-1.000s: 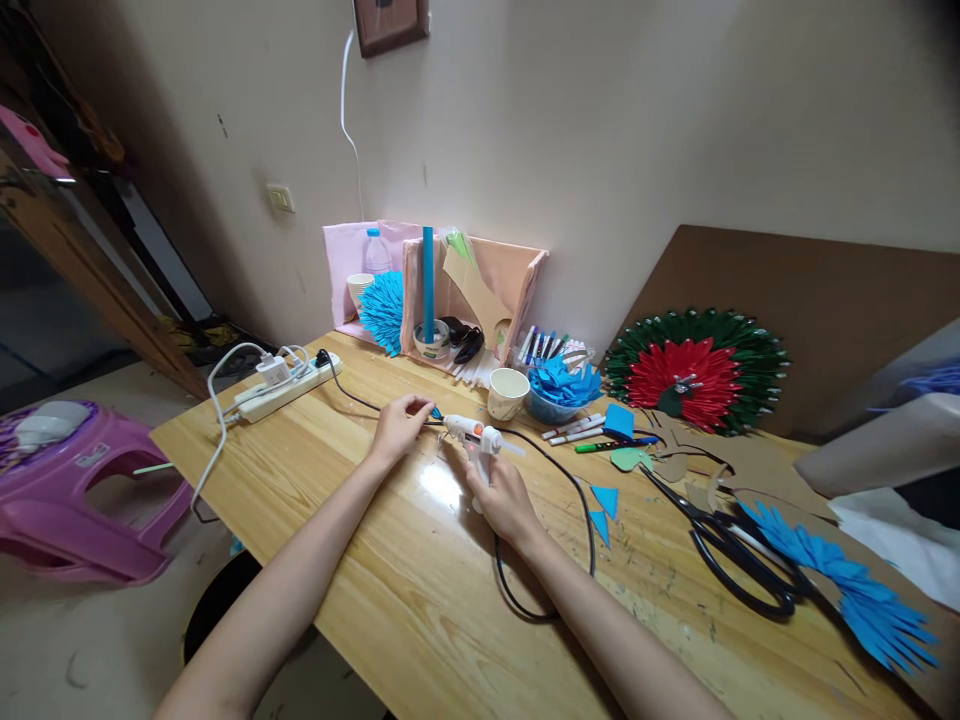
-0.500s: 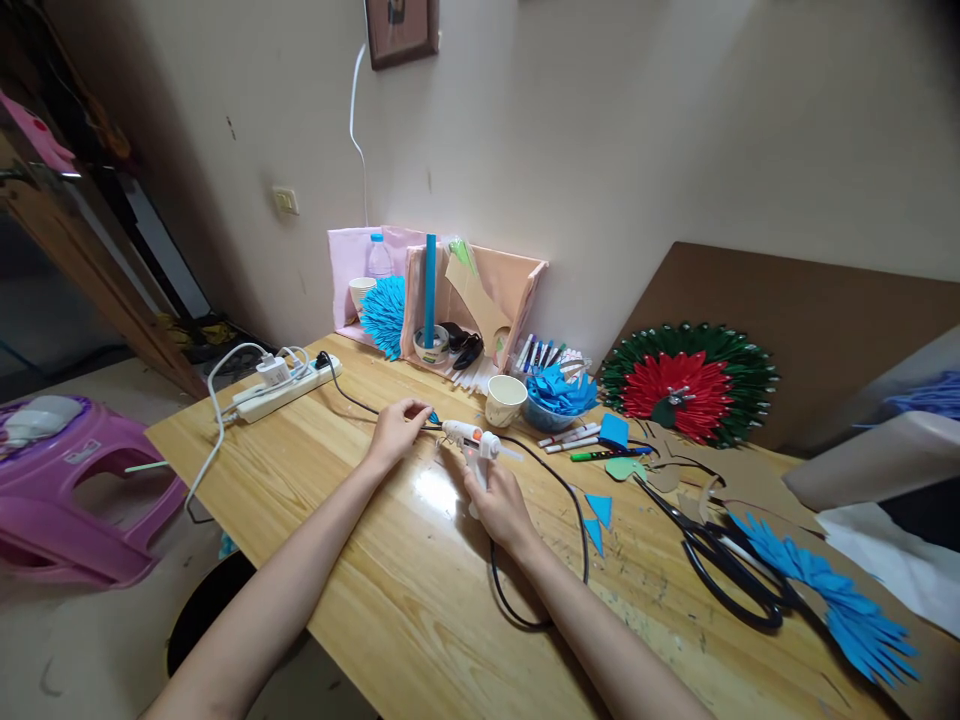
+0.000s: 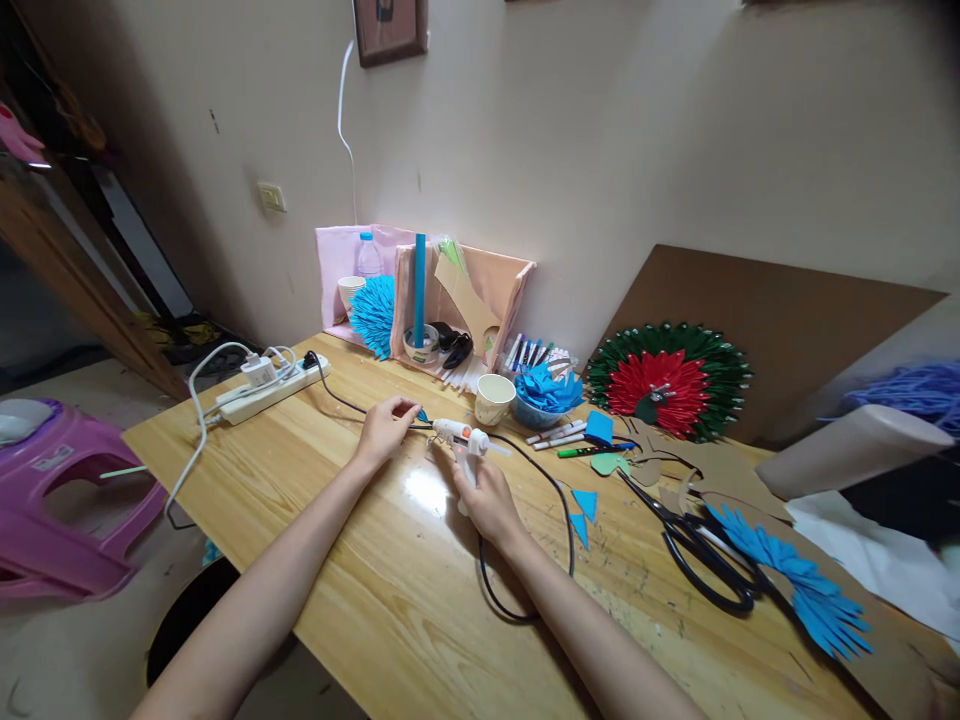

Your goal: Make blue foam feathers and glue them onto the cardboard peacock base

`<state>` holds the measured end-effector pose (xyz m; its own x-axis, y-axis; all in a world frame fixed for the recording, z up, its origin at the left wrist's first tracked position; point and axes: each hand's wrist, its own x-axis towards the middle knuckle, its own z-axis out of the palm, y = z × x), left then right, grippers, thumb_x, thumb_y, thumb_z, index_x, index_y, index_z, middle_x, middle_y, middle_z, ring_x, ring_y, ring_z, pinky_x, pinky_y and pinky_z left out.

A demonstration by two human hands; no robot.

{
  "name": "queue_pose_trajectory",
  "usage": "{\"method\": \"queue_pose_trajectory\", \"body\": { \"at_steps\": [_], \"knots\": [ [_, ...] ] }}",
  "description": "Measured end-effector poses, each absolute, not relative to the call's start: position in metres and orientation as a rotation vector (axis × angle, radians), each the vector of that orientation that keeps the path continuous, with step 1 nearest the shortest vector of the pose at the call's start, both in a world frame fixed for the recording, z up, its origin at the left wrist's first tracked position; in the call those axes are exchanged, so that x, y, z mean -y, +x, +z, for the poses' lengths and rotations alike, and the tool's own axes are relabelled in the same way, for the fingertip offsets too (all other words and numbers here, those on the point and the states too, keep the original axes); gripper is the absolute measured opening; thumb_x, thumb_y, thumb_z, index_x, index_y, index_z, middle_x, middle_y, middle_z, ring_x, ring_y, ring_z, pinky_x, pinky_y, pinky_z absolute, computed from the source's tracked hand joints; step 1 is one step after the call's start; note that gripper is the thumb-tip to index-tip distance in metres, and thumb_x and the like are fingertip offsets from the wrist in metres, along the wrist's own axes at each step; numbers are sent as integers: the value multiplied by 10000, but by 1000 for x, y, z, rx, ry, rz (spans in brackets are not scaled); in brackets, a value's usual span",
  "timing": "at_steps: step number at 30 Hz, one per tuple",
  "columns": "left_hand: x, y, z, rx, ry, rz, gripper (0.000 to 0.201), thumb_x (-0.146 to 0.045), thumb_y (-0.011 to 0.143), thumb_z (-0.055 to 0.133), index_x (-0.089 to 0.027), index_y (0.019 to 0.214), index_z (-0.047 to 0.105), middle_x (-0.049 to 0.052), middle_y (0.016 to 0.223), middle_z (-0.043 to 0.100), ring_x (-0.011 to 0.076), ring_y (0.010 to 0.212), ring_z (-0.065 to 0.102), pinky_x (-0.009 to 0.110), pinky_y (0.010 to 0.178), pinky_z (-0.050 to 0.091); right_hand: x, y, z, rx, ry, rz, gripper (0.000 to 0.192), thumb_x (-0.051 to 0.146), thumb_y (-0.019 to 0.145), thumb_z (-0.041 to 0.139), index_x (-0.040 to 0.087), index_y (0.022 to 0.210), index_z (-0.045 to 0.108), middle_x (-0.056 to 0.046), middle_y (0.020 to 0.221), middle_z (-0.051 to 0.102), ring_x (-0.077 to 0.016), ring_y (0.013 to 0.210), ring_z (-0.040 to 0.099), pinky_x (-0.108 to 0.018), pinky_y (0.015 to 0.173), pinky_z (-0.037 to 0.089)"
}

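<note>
My right hand (image 3: pixel 486 497) grips the handle of a white glue gun (image 3: pixel 459 437) standing on the wooden table (image 3: pixel 390 590), its nozzle pointing left. My left hand (image 3: pixel 384 430) pinches a small blue paper piece (image 3: pixel 423 415) right at the nozzle tip. The gun's black cord (image 3: pixel 525 560) loops behind my right wrist. Two loose blue paper triangles (image 3: pixel 582 512) lie just right of my right hand.
A white power strip (image 3: pixel 270 390) lies far left, a paper cup (image 3: pixel 494 398) and a bowl of blue pieces (image 3: pixel 546 395) sit behind the gun. Markers (image 3: pixel 559 436), black scissors (image 3: pixel 694 540), a blue feather fan (image 3: pixel 791 580) and a red-green paper disc (image 3: pixel 667 378) are at right.
Both hands keep their hold at the glue gun; the view has shifted a little, so everything sits slightly further left in frame.
</note>
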<state>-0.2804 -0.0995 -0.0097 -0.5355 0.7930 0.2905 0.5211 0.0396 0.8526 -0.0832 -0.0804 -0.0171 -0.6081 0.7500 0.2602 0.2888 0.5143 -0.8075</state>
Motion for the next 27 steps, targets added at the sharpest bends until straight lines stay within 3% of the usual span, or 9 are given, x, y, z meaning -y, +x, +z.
{"method": "queue_pose_trajectory", "body": {
  "at_steps": [7,19,24,27],
  "knots": [
    [102,-288,-2,-2023,1271,1652,309,-423,709,584,-136,791,660,69,775,680,160,672,611,258,642,468,79,-85,-21,2137,-896,984,288,318,836,420,152,940,631,-61,812,680,-197,732,620,-267,665,446],
    [103,-295,1,-1888,932,1977,391,-465,664,603,-104,812,627,68,730,634,131,624,573,215,525,456,59,-141,-12,2155,-1055,774,249,309,815,426,180,965,578,-65,842,654,-211,747,608,-270,608,415],
    [104,-297,5,-1871,834,2057,379,-439,642,621,-97,806,623,57,700,620,126,615,571,212,527,458,54,-162,-11,2215,-1190,674,211,285,785,499,160,942,566,-108,843,633,-237,780,585,-313,651,422],
    [105,-298,10,-1868,814,2104,341,-405,637,627,-104,797,618,40,683,610,118,594,570,209,522,460,61,-137,-8,2297,-1054,648,299,330,743,589,160,987,553,-99,904,608,-238,858,550,-332,722,424]
  ]
}}
